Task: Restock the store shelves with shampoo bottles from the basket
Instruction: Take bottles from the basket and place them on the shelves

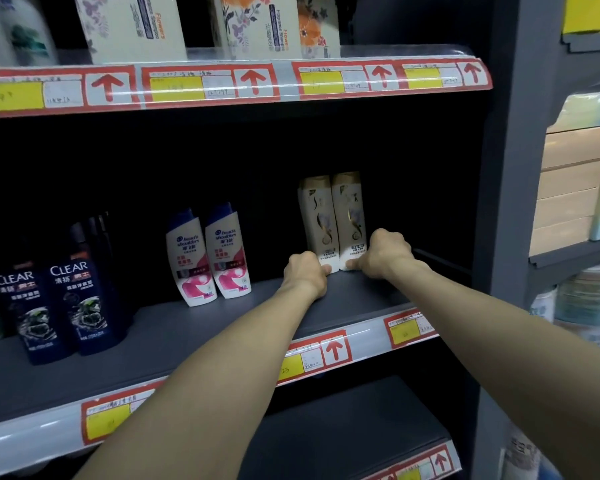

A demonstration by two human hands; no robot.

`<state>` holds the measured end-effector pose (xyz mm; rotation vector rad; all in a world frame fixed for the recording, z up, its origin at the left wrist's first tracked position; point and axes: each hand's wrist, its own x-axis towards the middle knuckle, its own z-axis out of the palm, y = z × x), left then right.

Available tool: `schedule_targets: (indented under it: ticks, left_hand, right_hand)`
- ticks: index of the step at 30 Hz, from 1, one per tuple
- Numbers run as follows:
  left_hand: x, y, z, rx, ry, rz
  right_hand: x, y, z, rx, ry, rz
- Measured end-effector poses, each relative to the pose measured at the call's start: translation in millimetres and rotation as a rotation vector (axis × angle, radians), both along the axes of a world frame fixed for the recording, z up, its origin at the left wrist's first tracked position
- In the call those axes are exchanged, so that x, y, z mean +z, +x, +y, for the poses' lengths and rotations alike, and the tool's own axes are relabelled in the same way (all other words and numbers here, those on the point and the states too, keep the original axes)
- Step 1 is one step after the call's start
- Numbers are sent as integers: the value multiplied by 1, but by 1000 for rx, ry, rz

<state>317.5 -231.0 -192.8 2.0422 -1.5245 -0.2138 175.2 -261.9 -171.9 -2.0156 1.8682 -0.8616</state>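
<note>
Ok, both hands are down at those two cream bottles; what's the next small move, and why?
Probably release and draw both hands back: the cream bottles already stand upright, side by side, deep on the shelf, and the left hand and right hand only pinch their bases.

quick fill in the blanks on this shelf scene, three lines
1. The left hand and right hand hold the cream bottles by their ___.
2. The Head & Shoulders bottles have ___ caps.
3. The dark bottles at far left read ___.
Missing: bases; blue; CLEAR
</note>
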Motion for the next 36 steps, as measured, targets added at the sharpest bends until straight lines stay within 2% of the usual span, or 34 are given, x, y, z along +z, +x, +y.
schedule_targets:
  ticks: [4, 7, 11, 16, 19, 21, 26, 30, 36]
  left_hand:
    - [10, -2, 14, -35, 86, -22]
    - [26, -2, 39, -69, 138, 42]
    - [40, 1, 99, -116, 16, 144]
    - [22, 30, 221, -220, -207, 150]
    - [-11, 58, 308, -216, -323, 83]
    - [-41, 76, 362, -191, -334, 61]
    - [-121, 123, 445, -84, -198, 55]
    - [-188, 149, 483, -36, -130, 152]
    - [-272, 179, 527, -20, 93, 222]
  right_hand:
    - [2, -1, 15, 56, 53, 54]
    - [7, 0, 46, 126, 44, 87]
    - [11, 2, 120, 251, -96, 35]
    - [-2, 14, 232, 428, -167, -133]
    - [-24, 31, 285, 526, -138, -189]
    - [-47, 45, 316, 583, -83, -198]
    - [-123, 73, 372, 665, 49, -91]
    - [-185, 104, 405, 697, 150, -20]
    - [-272, 127, 430, 744, 350, 17]
